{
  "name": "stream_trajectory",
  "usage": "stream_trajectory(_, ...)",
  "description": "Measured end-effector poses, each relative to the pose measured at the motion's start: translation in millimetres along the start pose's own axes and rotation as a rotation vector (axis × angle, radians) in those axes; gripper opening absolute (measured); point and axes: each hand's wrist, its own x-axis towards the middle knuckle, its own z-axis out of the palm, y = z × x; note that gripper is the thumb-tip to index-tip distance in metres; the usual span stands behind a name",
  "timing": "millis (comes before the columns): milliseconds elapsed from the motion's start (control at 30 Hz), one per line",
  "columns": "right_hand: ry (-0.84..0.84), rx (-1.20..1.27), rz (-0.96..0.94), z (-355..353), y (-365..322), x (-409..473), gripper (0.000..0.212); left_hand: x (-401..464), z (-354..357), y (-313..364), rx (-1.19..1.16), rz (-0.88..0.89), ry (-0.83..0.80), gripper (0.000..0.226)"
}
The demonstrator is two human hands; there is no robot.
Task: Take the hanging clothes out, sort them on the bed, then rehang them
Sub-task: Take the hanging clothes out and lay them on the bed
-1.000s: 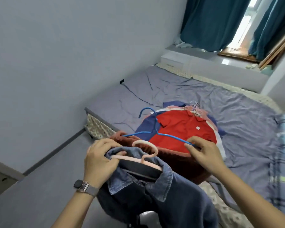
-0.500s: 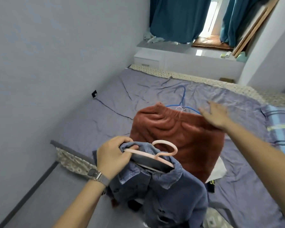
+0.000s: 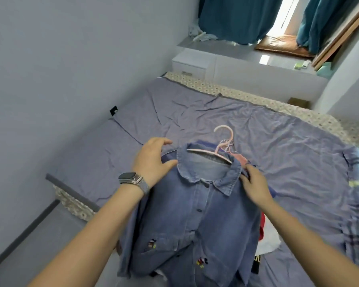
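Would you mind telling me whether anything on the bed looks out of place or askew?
Nothing is damaged or spilled. The denim shirt on its pink hanger lies over a pile of other clothes, and its hem hangs past the bed edge. The sheet is wrinkled.

bed point(image 3: 195, 112) open beyond clothes pile point(image 3: 195, 214); wall point(image 3: 71, 59) close on left.

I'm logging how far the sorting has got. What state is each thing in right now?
denim shirt: buttoned, on its hanger, laid on top of the pile on the bed
pink hanger: inside the shirt collar, hook pointing up the bed
left hand: fingers spread, at the shirt's shoulder
right hand: on the shirt's other shoulder by the collar
curtains: parted, light coming through
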Motion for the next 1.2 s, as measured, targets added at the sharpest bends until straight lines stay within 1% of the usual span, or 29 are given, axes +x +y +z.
stream_trajectory(67,-0.041,-0.207,0.209,14,32,33,0.030,-6,1,-14,0.042,-0.053,-0.010,0.032)
stream_trajectory(100,-0.108,-0.352,0.279,23,38,43,0.038,-16,1,-28,0.068,-0.105,-0.024,0.028)
stream_trajectory(133,-0.222,-0.479,0.275,32,34,49,0.045,-28,2,-43,0.085,-0.169,-0.031,0.025)
stream_trajectory(167,-0.341,-0.544,0.209,45,20,50,0.048,-42,3,-62,0.093,-0.245,-0.029,0.022)
stream_trajectory(200,-0.436,-0.520,0.113,61,1,46,0.045,-59,2,-79,0.096,-0.321,-0.016,0.020)
stream_trajectory(300,-0.685,-0.362,-0.143,113,-80,12,0.038,-117,-2,-116,0.074,-0.518,0.038,0.018)
stream_trajectory(367,-0.805,-0.263,-0.306,143,-142,-22,0.036,-161,-14,-131,0.063,-0.625,0.087,0.017)
stream_trajectory(433,-0.893,-0.180,-0.467,163,-208,-63,0.034,-212,-35,-144,0.079,-0.736,0.142,0.019)
stream_trajectory(500,-0.915,-0.132,-0.629,176,-270,-110,0.028,-275,-64,-151,0.105,-0.857,0.216,0.021)
stream_trajectory(600,-0.984,-0.096,-0.814,182,-345,-199,0.027,-391,-107,-149,0.133,-1.034,0.383,0.025)
stream_trajectory(667,-1.061,-0.090,-0.933,182,-381,-271,0.029,-480,-129,-135,0.150,-1.151,0.485,0.028)
stream_trajectory(767,-1.194,-0.079,-1.088,181,-411,-392,0.030,-616,-142,-95,0.162,-1.320,0.619,0.031)
stream_trajectory(900,-1.378,-0.058,-1.357,166,-425,-573,0.033,-787,-136,-18,0.117,-1.592,0.780,0.035)
stream_trajectory(967,-1.449,-0.036,-1.495,153,-424,-661,0.034,-864,-127,28,0.098,-1.705,0.894,0.044)
stream_trajectory(1067,-1.555,-0.024,-1.665,133,-414,-776,0.036,-956,-109,96,0.035,-1.862,1.092,0.054)
stream_trajectory(1133,-1.624,-0.048,-1.757,123,-404,-841,0.039,-1003,-93,132,-0.003,-1.940,1.233,0.055)
stream_trajectory(1200,-1.690,-0.066,-1.831,115,-393,-899,0.039,-1039,-78,159,-0.012,-2.002,1.324,0.052)
